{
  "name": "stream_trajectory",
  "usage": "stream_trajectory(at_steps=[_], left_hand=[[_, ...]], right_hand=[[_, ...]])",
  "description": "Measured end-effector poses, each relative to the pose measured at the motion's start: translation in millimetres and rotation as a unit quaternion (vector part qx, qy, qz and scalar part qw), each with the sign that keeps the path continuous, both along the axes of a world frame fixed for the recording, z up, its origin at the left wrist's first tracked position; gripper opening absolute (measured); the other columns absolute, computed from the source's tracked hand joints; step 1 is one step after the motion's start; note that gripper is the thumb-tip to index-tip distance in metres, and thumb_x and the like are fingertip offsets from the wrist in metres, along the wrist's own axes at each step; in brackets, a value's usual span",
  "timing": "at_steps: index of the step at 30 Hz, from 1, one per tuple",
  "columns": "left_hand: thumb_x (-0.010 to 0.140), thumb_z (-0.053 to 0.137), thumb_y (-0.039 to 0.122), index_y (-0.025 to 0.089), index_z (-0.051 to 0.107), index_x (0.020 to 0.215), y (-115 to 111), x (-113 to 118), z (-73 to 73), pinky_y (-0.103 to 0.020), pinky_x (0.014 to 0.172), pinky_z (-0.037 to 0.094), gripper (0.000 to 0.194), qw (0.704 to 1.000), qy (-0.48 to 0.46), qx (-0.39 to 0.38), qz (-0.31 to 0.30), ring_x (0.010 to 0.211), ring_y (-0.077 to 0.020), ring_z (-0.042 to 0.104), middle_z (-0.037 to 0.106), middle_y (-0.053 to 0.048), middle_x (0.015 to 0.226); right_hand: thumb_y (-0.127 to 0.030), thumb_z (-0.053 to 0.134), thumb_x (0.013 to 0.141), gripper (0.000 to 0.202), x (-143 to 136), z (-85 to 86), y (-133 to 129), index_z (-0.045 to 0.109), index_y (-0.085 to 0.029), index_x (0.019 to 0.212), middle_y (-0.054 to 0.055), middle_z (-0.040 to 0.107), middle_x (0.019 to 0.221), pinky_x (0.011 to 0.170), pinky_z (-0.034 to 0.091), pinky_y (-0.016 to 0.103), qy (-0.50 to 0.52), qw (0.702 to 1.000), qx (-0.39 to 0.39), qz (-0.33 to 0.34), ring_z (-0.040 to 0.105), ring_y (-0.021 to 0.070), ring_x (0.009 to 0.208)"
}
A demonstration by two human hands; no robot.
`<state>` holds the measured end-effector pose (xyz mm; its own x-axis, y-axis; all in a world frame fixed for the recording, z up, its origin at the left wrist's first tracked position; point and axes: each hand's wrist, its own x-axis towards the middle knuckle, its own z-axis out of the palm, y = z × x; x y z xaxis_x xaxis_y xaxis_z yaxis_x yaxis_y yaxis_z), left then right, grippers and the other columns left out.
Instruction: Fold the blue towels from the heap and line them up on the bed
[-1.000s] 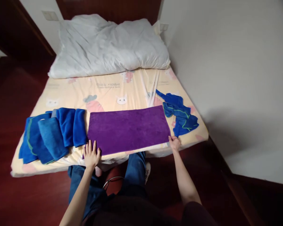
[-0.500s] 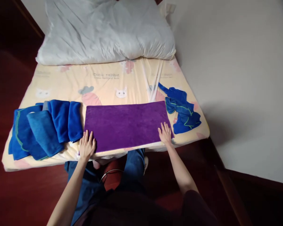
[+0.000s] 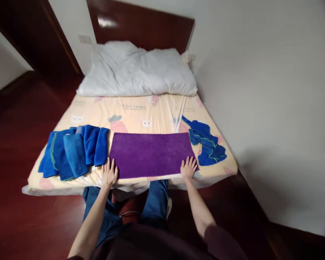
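Observation:
A purple towel [image 3: 151, 155] lies spread flat near the front edge of the bed. On its near left corner rests my left hand [image 3: 109, 174], fingers stretched out. My right hand [image 3: 189, 167] presses flat on the near right corner, its fingers apart. Left of the towel, several folded blue towels [image 3: 75, 153] overlap in a row, close to my left hand. A crumpled heap of blue cloth with green edging [image 3: 209, 144] lies just right of the purple towel.
The bed [image 3: 135, 108] has a pale yellow printed sheet. A large whitish quilt or pillow [image 3: 141, 72] lies at its head, before a dark wooden headboard [image 3: 141, 25]. A white wall [image 3: 260, 108] runs along the right side. My legs [image 3: 154, 202] stand at the bed's near edge.
The view has tilted up, bringing the headboard and more of the room into sight. Both hands stay flat on the purple towel's near corners, and the cloths lie as before.

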<state>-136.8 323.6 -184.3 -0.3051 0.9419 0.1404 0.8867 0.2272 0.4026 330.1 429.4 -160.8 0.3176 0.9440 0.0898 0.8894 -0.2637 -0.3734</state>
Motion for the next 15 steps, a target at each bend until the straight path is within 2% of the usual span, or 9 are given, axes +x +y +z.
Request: stream_trajectory(at_steps=[2,4,6,7,8,9,11,13,15], left_hand=[[0.098,0.031,0.042,0.003,0.036,0.153,-14,-4,-1.3,-0.058,0.121,0.018,0.068,0.999,-0.007,0.002,0.051,0.15,-0.0373,0.027,0.031,-0.024,0.16],[0.097,0.032,0.042,0.0,0.036,0.152,-33,-11,-5.4,-0.059,0.122,0.019,0.069,0.998,-0.014,0.009,0.06,0.152,-0.0378,0.022,0.033,-0.026,0.159],[0.096,0.033,0.041,0.002,0.039,0.151,-56,-15,-10.4,-0.06,0.121,0.021,0.068,0.999,-0.012,0.018,0.032,0.153,-0.0377,0.017,0.031,-0.025,0.16],[0.096,0.034,0.041,0.003,0.041,0.15,-68,-15,-12.7,-0.06,0.121,0.023,0.067,1.0,-0.01,0.023,0.017,0.153,-0.0376,0.016,0.03,-0.024,0.161],[0.095,0.034,0.04,0.004,0.041,0.15,-81,-13,-14.8,-0.06,0.121,0.024,0.066,1.0,-0.007,0.026,0.002,0.154,-0.0375,0.015,0.028,-0.024,0.161],[0.095,0.035,0.04,0.004,0.042,0.15,-94,-10,-16.6,-0.059,0.121,0.025,0.066,1.0,-0.003,0.027,-0.011,0.154,-0.0372,0.015,0.027,-0.023,0.162],[0.094,0.037,0.038,0.005,0.042,0.149,-120,0,-19.3,-0.056,0.121,0.028,0.065,0.999,0.002,0.013,-0.039,0.154,-0.036,0.016,0.025,-0.022,0.163],[0.092,0.04,0.037,0.007,0.045,0.148,-142,9,-20.8,-0.052,0.121,0.031,0.064,0.997,0.003,-0.022,-0.069,0.152,-0.0345,0.022,0.026,-0.02,0.163],[0.091,0.04,0.037,0.01,0.05,0.145,-157,12,-21.1,-0.05,0.12,0.033,0.061,0.993,-0.008,-0.062,-0.101,0.147,-0.0332,0.036,0.033,-0.019,0.161]], right_hand=[[-0.041,0.027,0.102,0.063,-45,-8.1,-58,0.038,-0.008,0.154,0.02,0.026,0.163,0.121,0.019,0.058,0.057,0.996,0.057,0.05,0.015,0.035,0.154],[-0.042,0.03,0.102,0.059,-88,-26.4,-130,0.038,-0.018,0.155,0.014,0.029,0.164,0.119,0.028,0.059,0.159,0.975,0.097,0.117,0.021,0.0331,0.153],[-0.041,0.039,0.1,0.052,-122,-42.7,-198,0.047,-0.03,0.15,0.007,0.041,0.159,0.119,0.029,0.061,0.23,0.955,0.077,0.17,0.034,0.0326,0.149],[-0.041,0.05,0.095,0.05,-133,-46.8,-224,0.054,-0.036,0.144,0.004,0.051,0.152,0.12,0.026,0.063,0.248,0.939,0.038,0.236,0.038,0.0341,0.146],[-0.039,0.055,0.093,0.048,-141,-47.7,-243,0.057,-0.039,0.141,0.003,0.057,0.146,0.121,0.023,0.063,0.267,0.924,0.012,0.275,0.045,0.0334,0.142],[-0.036,0.058,0.091,0.047,-145,-45.6,-255,0.06,-0.04,0.138,0.002,0.063,0.14,0.122,0.021,0.063,0.281,0.912,-0.007,0.3,0.051,0.0328,0.137],[-0.031,0.056,0.091,0.043,-145,-36.0,-259,0.065,-0.038,0.133,0.003,0.07,0.129,0.122,0.022,0.062,0.309,0.901,-0.018,0.303,0.062,0.0304,0.125],[-0.028,0.054,0.091,0.04,-138,-26.5,-247,0.069,-0.033,0.128,0.005,0.074,0.12,0.121,0.027,0.06,0.335,0.902,-0.01,0.271,0.067,0.0286,0.115],[-0.029,0.056,0.09,0.039,-133,-22.0,-231,0.071,-0.03,0.125,0.005,0.075,0.115,0.117,0.035,0.056,0.367,0.9,-0.005,0.233,0.069,0.0277,0.11]])
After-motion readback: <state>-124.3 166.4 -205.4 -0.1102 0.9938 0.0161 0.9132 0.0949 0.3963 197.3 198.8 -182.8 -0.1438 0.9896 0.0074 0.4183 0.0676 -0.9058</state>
